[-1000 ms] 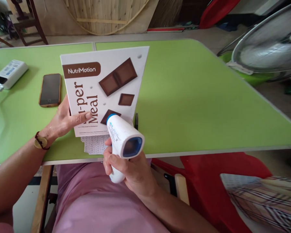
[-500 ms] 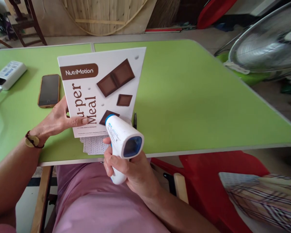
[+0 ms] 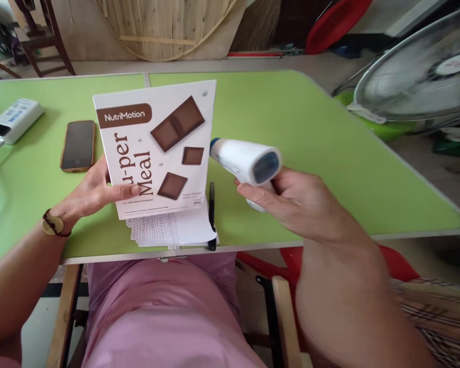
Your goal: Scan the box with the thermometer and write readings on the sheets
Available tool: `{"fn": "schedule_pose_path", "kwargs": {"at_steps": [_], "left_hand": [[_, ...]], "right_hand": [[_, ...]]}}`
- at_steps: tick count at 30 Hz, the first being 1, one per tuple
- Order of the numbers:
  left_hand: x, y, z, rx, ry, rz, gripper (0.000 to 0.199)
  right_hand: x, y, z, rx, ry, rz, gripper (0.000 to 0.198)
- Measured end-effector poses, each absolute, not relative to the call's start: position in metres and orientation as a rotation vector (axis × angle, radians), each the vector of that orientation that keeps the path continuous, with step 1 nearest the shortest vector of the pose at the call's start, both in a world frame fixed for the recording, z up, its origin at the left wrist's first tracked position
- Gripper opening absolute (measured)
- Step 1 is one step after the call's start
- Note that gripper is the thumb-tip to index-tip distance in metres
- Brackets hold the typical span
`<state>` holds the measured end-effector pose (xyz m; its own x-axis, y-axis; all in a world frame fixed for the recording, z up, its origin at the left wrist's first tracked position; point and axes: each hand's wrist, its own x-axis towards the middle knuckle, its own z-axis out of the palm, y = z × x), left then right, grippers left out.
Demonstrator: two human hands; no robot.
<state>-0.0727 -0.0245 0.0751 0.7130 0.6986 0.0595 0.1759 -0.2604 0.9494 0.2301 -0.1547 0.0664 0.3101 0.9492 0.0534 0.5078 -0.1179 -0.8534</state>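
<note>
My left hand [image 3: 99, 185] grips a white and brown meal box [image 3: 138, 153] by its left edge, thumb across the front and the other fingers hidden behind. The box stands tilted, its chocolate-printed face toward me. To its right, my right hand [image 3: 291, 202] is wrapped round the handle of a white infrared thermometer [image 3: 245, 157] with a blue nose and a dark screen. The nose points left, close to the box's right side. Beneath the box lie sheets of handwritten paper [image 3: 164, 230], with a black pen [image 3: 212, 214] along their right side.
A phone [image 3: 78, 145] in a brown case and a white power bank [image 3: 14, 120] with a cable lie at the left of the green table [image 3: 329, 153]. A large fan [image 3: 417, 71] stands beyond the right edge. A red chair [image 3: 394, 263] is below at right.
My right hand has carried the thermometer rightward and up, away from the box's front, uncovering its lower corner, the papers and the pen. The box has turned slightly; my left hand stays put.
</note>
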Motion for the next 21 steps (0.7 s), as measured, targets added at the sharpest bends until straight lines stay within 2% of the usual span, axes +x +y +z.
{"fn": "schedule_pose_path", "kwargs": {"at_steps": [5, 7, 11, 16, 21], "left_hand": [[-0.074, -0.023, 0.071, 1.812, 0.695, 0.604, 0.053], [-0.074, -0.022, 0.071, 1.825, 0.671, 0.617, 0.051], [-0.073, -0.023, 0.073, 1.845, 0.676, 0.606, 0.049], [-0.075, -0.022, 0.070, 1.794, 0.759, 0.698, 0.061], [-0.074, -0.018, 0.065, 1.853, 0.795, 0.868, 0.057]], "right_hand": [[0.231, -0.150, 0.063, -1.718, -1.431, 0.894, 0.038], [0.233, -0.149, 0.060, -1.743, -1.496, 0.865, 0.034], [0.240, -0.144, 0.054, -1.820, -1.731, 0.544, 0.022], [0.254, -0.126, 0.041, -1.716, -2.103, 0.203, 0.040], [0.271, -0.103, 0.023, -1.682, -2.249, -0.002, 0.041]]}}
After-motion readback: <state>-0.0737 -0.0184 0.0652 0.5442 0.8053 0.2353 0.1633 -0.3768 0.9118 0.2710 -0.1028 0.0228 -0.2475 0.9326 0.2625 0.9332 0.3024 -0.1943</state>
